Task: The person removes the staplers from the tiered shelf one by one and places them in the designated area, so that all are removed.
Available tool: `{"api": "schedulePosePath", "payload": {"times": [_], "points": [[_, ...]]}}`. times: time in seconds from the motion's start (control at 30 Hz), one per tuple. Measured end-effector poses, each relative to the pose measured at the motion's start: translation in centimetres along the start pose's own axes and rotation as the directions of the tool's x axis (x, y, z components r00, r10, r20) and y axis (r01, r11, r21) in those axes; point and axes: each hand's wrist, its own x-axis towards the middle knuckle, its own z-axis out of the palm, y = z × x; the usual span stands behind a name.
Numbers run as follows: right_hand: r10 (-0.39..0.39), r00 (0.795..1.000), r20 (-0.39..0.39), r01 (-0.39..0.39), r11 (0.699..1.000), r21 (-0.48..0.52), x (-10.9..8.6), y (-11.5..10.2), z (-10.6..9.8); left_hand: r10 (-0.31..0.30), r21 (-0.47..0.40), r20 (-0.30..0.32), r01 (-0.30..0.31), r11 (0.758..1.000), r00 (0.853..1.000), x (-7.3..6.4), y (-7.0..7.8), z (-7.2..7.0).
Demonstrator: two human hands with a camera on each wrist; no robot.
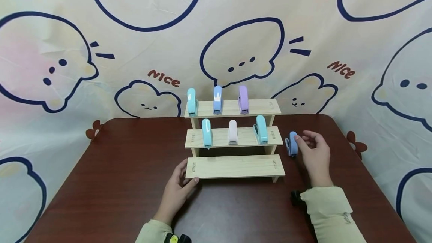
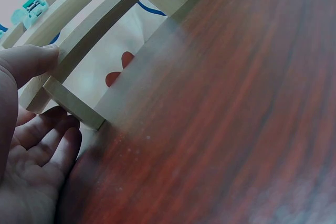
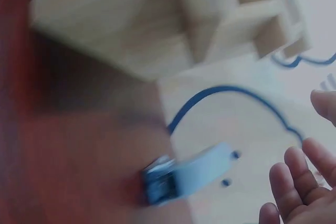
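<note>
A three-step wooden display rack [image 1: 234, 167] stands on the table, and my left hand [image 1: 176, 192] grips the left end of its lowest step. The thumb [image 2: 37, 62] lies on the step's edge while the fingers reach under it beside the leg. To the right of the rack, a blue mini stapler [image 1: 291, 144] is on the tabletop. My right hand [image 1: 315, 156] is close beside it with fingers parted; the right wrist view shows a gap between the fingers [image 3: 299, 171] and the stapler.
Teal, blue and purple staplers [image 1: 243, 99] line the top step. The middle step holds two teal staplers [image 1: 207, 133] and a white stapler [image 1: 233, 132]. A patterned cloth [image 1: 148, 59] hangs behind the brown table [image 1: 128, 160].
</note>
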Motion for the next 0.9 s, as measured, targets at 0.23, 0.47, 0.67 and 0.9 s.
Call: {"api": "schedulePosePath", "payload": {"times": [0.23,0.47,0.67,0.9], "points": [[-0.172,0.978,0.121,0.179,0.982,-0.052,-1.1,-3.0,0.0,0.018,-0.002,-0.001,-0.018,1.000,1.000,-0.2,0.0,-0.1],[-0.335,0.909,0.249,0.374,0.919,-0.126,-0.6,-6.1,-0.1,-0.010,0.011,0.008,0.010,1.000,1.000,0.1,0.2,-0.3],[-0.386,0.844,0.371,0.455,0.883,-0.117,0.2,-9.0,0.2,-0.019,0.016,0.000,0.019,1.000,1.000,0.2,0.1,-0.2],[-0.404,0.808,0.430,0.487,0.867,-0.101,0.3,-10.8,1.8,-0.028,0.013,0.004,0.028,1.000,1.000,0.3,0.1,-0.1]]}}
